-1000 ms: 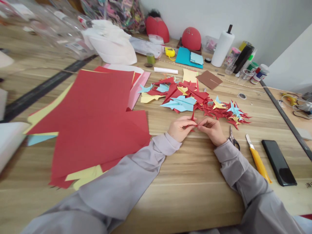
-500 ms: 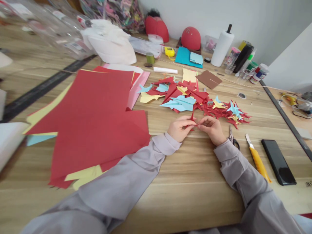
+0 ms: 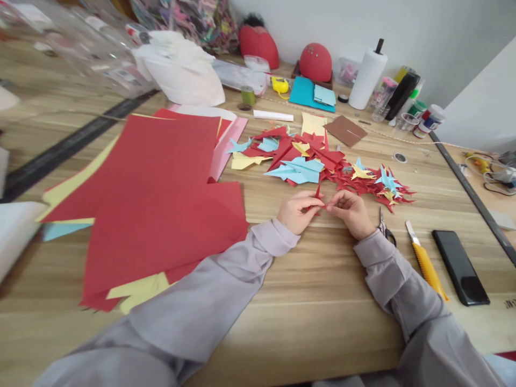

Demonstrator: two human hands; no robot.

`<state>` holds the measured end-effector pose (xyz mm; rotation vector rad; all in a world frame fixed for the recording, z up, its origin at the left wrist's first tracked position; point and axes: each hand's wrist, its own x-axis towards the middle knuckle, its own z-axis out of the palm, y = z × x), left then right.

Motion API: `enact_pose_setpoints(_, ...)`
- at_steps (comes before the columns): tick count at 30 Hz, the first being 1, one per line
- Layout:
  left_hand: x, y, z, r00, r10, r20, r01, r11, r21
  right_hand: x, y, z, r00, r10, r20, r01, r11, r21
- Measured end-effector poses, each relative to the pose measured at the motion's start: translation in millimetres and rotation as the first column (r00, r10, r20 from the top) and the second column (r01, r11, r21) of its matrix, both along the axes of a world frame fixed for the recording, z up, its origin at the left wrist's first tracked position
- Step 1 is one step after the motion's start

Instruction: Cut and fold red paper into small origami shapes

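A small folded red paper piece (image 3: 318, 192) is pinched between the thumb and fingers of my left hand (image 3: 299, 210), one narrow point standing up. My right hand (image 3: 351, 214) grips its right end between thumb and forefinger; much of the paper is hidden by the fingers. Just beyond both hands lies a pile of folded red paper pieces (image 3: 328, 161), mixed with blue and yellow ones. A larger light-blue folded paper plane (image 3: 298, 170) rests at the pile's near edge. Scissors (image 3: 389, 234) lie beside my right wrist, partly covered by the sleeve.
Large red paper sheets (image 3: 161, 226) spread across the left. At the right lie a yellow-handled knife (image 3: 428, 269) and a black phone (image 3: 460, 267). Behind the pile are a brown paper square (image 3: 345, 131), a yellow tape measure (image 3: 279, 85) and a white roll (image 3: 367, 80).
Both hands stay nearly in place on the red paper. The right fingertips have shifted very slightly; nothing else has visibly moved.
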<state>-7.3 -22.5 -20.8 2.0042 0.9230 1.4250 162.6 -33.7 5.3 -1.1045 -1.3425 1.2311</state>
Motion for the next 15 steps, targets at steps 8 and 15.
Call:
enact_pose_setpoints(8, -0.2, -0.2, 1.3, 1.000, 0.004, 0.000, -0.004, 1.000, -0.007, -0.9, -1.7, 0.9, 1.000, 0.013, -0.028, -0.013, 1.000, 0.000)
enact_pose_setpoints(15, 0.5, 0.0, 2.9, 0.999, 0.025, 0.044, -0.025, 1.000, -0.011, 0.3, -3.8, 2.6, 0.999, 0.031, 0.043, -0.029, 0.999, -0.025)
